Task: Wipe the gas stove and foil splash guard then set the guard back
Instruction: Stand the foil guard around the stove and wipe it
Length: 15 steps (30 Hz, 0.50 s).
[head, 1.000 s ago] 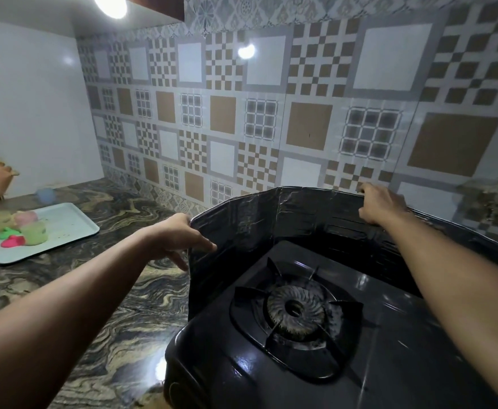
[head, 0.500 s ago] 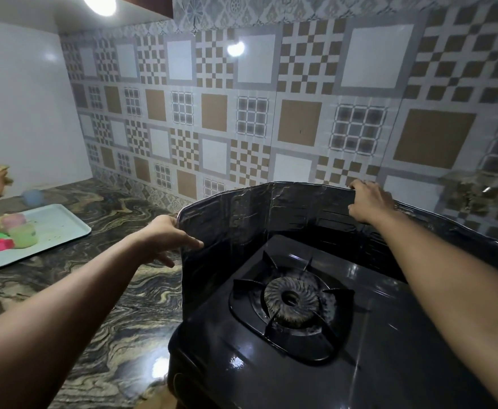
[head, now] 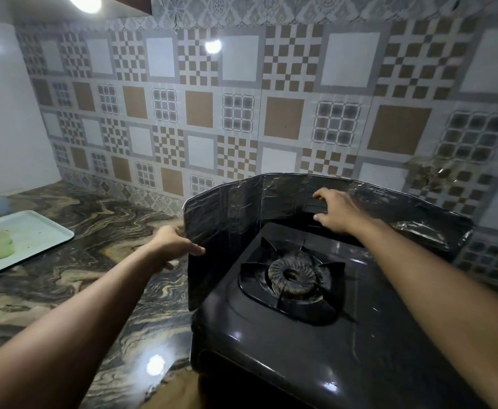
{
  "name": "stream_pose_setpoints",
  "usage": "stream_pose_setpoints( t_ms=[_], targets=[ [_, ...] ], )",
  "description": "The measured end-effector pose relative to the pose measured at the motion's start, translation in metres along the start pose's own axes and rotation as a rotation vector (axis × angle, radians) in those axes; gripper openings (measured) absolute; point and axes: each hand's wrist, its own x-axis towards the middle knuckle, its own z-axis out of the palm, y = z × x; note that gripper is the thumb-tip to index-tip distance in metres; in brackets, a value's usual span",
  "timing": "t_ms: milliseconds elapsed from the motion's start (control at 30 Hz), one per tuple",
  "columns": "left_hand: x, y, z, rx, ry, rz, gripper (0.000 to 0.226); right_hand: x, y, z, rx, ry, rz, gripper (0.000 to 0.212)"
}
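Dark crinkled foil was the thing to watch: the splash guard (head: 236, 208) stood upright on the counter (head: 100, 231), wrapped round the back and left flank of the gas stove (head: 315, 343), its long run lying left to right along the tiled wall (head: 241, 113) and a shorter wing turned toward the camera down the stove's left side. The left hand (head: 172, 245) was on that near wing, thumb lying across the inner face at the edge and the fingers hidden behind, so it looked like a pinch on the panel. The right hand (head: 334, 212) reached over the burner (head: 292, 274) and lay against the back panel with fingers spread and mostly straight, pressing, not gripping. So the guard sat ahead of both hands, one on each fold, the left nearer the free end. By my reading the guard was about home, and the last nudge turned on squaring the back panel with the wall while the side wing hugged the stove. A pale tray (head: 35, 240) with soft coloured lumps sat well off to the left.
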Motion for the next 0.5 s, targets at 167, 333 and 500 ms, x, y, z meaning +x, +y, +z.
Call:
stream_pose_setpoints(
  t_ms=[167,333,500],
  targets=[
    [-0.007,-0.019,-0.004,0.039,-0.032,0.009,0.043,-0.043,-0.038,0.004,0.016,-0.018,-0.049,0.053],
    [-0.027,-0.052,-0.003,0.098,-0.118,0.015,0.046,-0.098,-0.075,0.015,0.034,-0.076,-0.033,0.044],
    [-0.065,-0.095,0.005,0.223,-0.227,-0.004,0.019,-0.159,-0.112,0.033,0.07,-0.13,-0.026,0.023]
  ],
)
